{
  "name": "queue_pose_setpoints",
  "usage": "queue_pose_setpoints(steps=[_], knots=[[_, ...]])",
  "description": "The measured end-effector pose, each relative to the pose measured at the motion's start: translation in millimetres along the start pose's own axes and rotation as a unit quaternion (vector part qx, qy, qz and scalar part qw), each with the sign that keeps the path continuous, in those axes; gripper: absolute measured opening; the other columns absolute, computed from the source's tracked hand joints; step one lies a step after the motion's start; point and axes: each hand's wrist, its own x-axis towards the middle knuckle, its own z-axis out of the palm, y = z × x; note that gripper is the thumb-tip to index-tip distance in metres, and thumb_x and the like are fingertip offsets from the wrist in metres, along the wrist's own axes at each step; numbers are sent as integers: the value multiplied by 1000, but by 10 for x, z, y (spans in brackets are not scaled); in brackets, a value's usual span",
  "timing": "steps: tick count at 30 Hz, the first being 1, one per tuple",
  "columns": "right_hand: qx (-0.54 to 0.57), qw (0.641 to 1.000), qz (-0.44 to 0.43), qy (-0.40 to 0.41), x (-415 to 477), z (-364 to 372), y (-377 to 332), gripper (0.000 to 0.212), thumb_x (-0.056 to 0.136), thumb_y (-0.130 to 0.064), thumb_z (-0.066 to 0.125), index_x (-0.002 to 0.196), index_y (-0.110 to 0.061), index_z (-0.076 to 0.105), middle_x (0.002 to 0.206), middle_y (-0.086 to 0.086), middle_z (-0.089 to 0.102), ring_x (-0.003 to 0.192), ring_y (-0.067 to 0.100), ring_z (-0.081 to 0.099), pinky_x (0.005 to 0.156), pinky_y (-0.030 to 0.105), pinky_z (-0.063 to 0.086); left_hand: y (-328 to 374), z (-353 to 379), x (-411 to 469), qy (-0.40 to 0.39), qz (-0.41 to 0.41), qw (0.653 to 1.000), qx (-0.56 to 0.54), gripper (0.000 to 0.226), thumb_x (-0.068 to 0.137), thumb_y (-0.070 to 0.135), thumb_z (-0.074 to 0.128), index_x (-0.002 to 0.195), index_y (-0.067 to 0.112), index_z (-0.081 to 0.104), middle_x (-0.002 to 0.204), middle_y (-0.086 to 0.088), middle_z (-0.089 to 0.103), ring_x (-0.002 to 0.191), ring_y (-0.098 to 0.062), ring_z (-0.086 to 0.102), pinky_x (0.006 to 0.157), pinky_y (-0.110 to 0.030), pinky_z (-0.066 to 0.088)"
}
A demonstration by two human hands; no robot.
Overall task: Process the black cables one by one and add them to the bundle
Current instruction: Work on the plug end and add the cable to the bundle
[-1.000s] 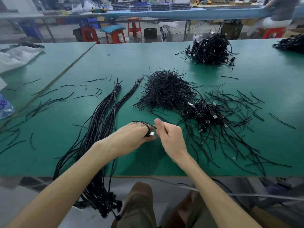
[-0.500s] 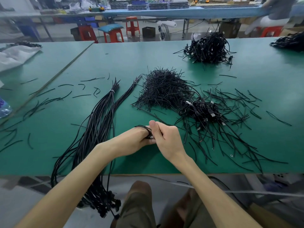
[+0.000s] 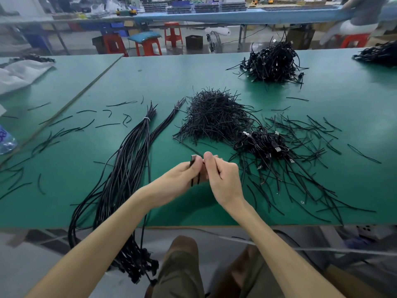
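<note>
1. Above the near edge of the tabletop [image 3: 193, 72], about midway along it, both hands meet around one coiled cable [image 3: 198, 180].
2. The left hand [image 3: 182, 177] has its fingers curled round the coil, with the thumb pressed on top. This probably keeps the loops from springing apart.
3. The right hand [image 3: 223, 179] is closed in a pinch, thumb tip against the left thumb at the coil's upper end. It seems to be working the wrap loose, but what lies between its fingertips is hidden.
4. The bundle [image 3: 129, 168] lies just left of the hands. Its tied end points toward the far edge and its plug ends hang over the near edge, so a straightened cable can be laid alongside it.
5. The pile of coiled cables [image 3: 262, 145] sits to the right within easy reach. The heap of short ties [image 3: 214, 117] is behind it, toward the middle of the tabletop.
6. A second ago the hands were slightly apart, with a silver plug showing between them and a loop over the left fingers. Now they are pressed together, the plug is covered, and the coil is held more upright.
</note>
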Motion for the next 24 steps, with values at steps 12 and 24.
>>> queue_pose_setpoints(steps=[12, 24], knots=[[-52, 992, -14, -115, 1, 41, 17, 51, 107, -38, 45, 64, -12, 38, 52, 5, 35, 48, 25, 28, 50, 42, 28, 350, -113, 130, 147, 67, 874, -458, 45, 107, 46, 38, 101, 14, 69, 74, 11, 53, 58, -6, 50, 62, -21, 51], [-276, 946, -127, -112, -6, 122, 24, 30, 88, -17, 48, 61, -7, 52, 51, 6, 50, 53, 28, 43, 63, 35, 43, 571, -291, -375, -125, -54, 961, 241, 48, 109, 42, 40, 78, 21, 69, 57, 11, 41, 52, -9, 37, 55, -16, 35]])
